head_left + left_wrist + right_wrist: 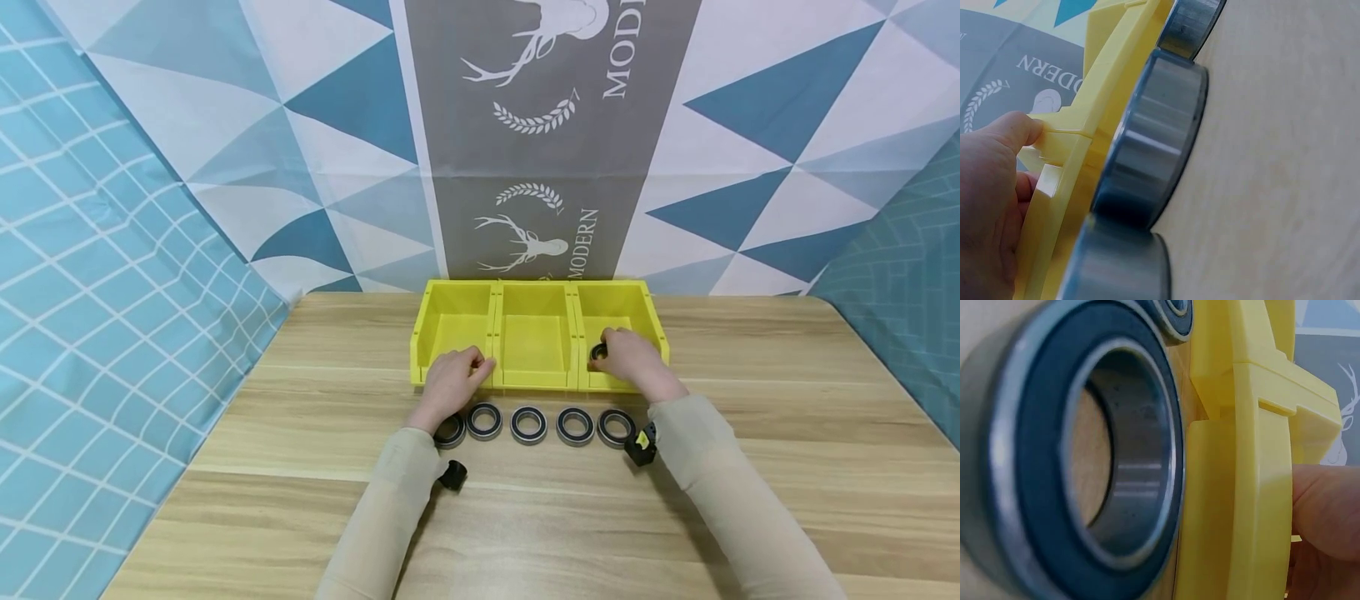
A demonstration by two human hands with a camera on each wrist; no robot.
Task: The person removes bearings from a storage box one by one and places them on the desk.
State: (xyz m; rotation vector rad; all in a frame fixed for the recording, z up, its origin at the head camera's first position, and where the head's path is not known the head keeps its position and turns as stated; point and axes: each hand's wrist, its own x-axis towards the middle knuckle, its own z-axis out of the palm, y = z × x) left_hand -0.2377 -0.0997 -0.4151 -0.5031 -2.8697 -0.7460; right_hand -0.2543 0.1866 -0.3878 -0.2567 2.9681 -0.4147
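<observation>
Over the front of the yellow left bin [450, 333], my left hand [452, 382] has curled fingers. In the left wrist view its thumb [1019, 128] presses the bin's front corner, with the other fingers behind the wall. My right hand [632, 360] reaches into the yellow right bin [611, 304] and pinches a small dark ring-shaped bearing [598, 352] at its fingertips. The right wrist view hides that bearing behind the bin's front wall [1260, 506]. Several larger bearings [528, 425] lie flat in a row before the bins; my left wrist partly covers the leftmost one [450, 431].
A yellow middle bin [534, 333] stands between the other two, joined side by side. The bins sit near the back of the wooden table [525, 533], before a patterned cloth [540, 142]. Black wrist devices [641, 446] hang close to the bearing row.
</observation>
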